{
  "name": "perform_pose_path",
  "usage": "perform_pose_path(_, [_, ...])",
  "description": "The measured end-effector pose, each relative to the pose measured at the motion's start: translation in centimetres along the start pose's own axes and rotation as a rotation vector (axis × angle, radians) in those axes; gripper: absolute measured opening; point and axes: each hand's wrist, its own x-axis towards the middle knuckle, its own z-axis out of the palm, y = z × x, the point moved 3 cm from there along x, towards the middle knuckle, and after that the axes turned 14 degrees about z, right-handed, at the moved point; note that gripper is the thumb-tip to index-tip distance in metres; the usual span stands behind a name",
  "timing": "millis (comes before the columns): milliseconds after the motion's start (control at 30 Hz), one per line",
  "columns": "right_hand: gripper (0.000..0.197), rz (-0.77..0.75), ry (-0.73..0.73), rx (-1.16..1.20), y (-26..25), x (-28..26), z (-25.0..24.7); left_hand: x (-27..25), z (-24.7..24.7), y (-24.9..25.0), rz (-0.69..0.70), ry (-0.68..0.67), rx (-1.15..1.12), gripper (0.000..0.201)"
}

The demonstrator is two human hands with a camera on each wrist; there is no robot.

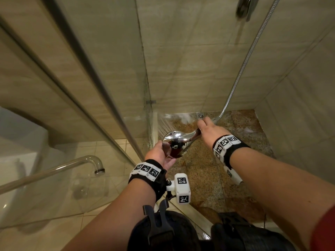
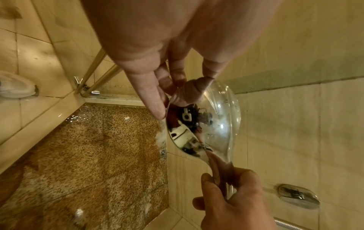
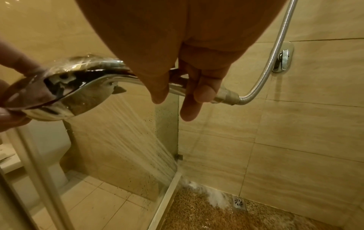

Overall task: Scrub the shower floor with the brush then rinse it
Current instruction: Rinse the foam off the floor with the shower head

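A chrome shower head [image 1: 175,142] [image 2: 204,119] [image 3: 65,91] is held over the brown speckled shower floor [image 1: 204,171] [image 2: 88,163] [image 3: 197,213]. My right hand [image 1: 208,129] [image 2: 232,194] [image 3: 177,77] grips its handle. My left hand [image 1: 161,154] [image 2: 157,77] pinches the rim of the round head, and its fingers [image 3: 11,65] show at the left edge of the right wrist view. Water sprays from the head onto the far left corner of the floor, foaming white beside the drain [image 1: 200,115] [image 3: 238,202]. No brush is in view.
A metal hose [image 1: 244,62] [image 3: 275,51] runs from the handle up to the wall fitting [image 1: 243,8] [image 3: 282,57]. A glass panel [image 1: 90,87] bounds the shower on the left, with a glass door handle [image 1: 72,165]. Tiled walls close in the back and right.
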Motion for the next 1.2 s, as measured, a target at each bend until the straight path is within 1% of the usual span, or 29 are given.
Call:
perform_pose_path(100, [0.034, 0.005, -0.033, -0.006, 0.4, 0.4, 1.0, -0.1, -0.2, -0.6, -0.029, 0.009, -0.003, 0.023])
perform_pose_path(233, [0.032, -0.009, -0.050, -0.030, 0.6, 0.5, 1.9, -0.3, -0.4, -1.5, -0.060, 0.006, -0.010, 0.017])
perform_pose_path(433, [0.027, -0.059, -0.079, -0.097, 0.2, -0.2, 2.4, -0.5, -1.3, -3.3, -0.111, 0.012, 0.009, 0.023])
perform_pose_path(567, [0.035, -0.081, -0.115, -0.143, 0.1, -0.7, 2.5, -0.7, -1.9, -4.5, -0.116, 0.038, -0.017, 0.025])
perform_pose_path(633, [0.039, -0.090, -0.124, -0.160, 0.1, -0.8, 2.6, -1.0, -2.1, -4.9, -0.121, 0.029, -0.013, 0.027])
perform_pose_path(800, [0.032, -0.106, -0.149, -0.172, 0.5, -1.1, 2.4, -2.1, -2.1, -5.6, -0.156, -0.024, 0.025, 0.024])
perform_pose_path(867, [0.035, -0.109, -0.168, -0.181, 1.0, -1.3, 2.3, -2.4, -2.0, -6.1, -0.172, -0.044, 0.035, 0.023])
perform_pose_path(967, [0.046, -0.112, -0.170, -0.180, 1.6, -1.8, 2.1, -2.9, -1.5, -6.8, -0.193, -0.083, 0.023, 0.021])
perform_pose_path(1000, [0.046, -0.112, -0.172, -0.179, 1.7, -1.9, 2.1, -2.9, -1.5, -7.1, -0.195, -0.084, 0.031, 0.021])
perform_pose_path(1100, [0.038, -0.123, -0.178, -0.158, 2.0, -2.5, 1.9, -2.6, -1.6, -8.0, -0.185, -0.086, 0.053, 0.024])
perform_pose_path(1200, [0.029, -0.154, -0.166, -0.150, 1.8, -3.0, 1.5, -2.1, -2.1, -8.6, -0.162, -0.058, 0.073, 0.025])
